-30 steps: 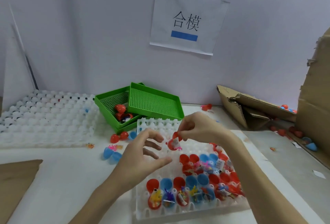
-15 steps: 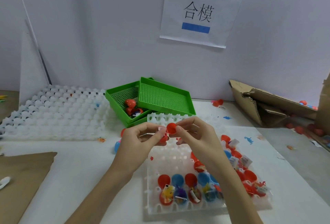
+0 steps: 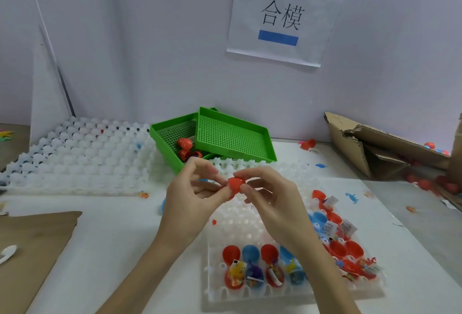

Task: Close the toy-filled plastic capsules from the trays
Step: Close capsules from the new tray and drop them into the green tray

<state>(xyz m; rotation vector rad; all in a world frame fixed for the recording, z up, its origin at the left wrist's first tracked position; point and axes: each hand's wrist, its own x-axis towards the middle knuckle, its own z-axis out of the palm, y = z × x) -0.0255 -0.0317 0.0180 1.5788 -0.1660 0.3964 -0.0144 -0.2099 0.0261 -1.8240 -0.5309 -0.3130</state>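
Both hands hold one red capsule (image 3: 236,184) above the white capsule tray (image 3: 240,223). My left hand (image 3: 193,196) pinches its left side with thumb and fingers. My right hand (image 3: 268,197) pinches its right side. The capsule's two halves look pressed together. In the tray's near rows sit several open red and blue capsules (image 3: 252,267) with small toys and paper slips inside. More filled halves (image 3: 337,236) lie along the tray's right side, partly hidden by my right forearm.
Two green mesh trays (image 3: 232,137) stand behind my hands, the lower one holding red capsules (image 3: 185,143). A stack of white trays (image 3: 75,156) lies at the left. Torn cardboard boxes (image 3: 380,148) with loose capsules sit at the right. Brown cardboard (image 3: 32,246) covers the near left.
My right hand brought the red capsule up from the tray, my left hand joined it, and the two halves have come together between my fingers. The camera view shifted down and left.
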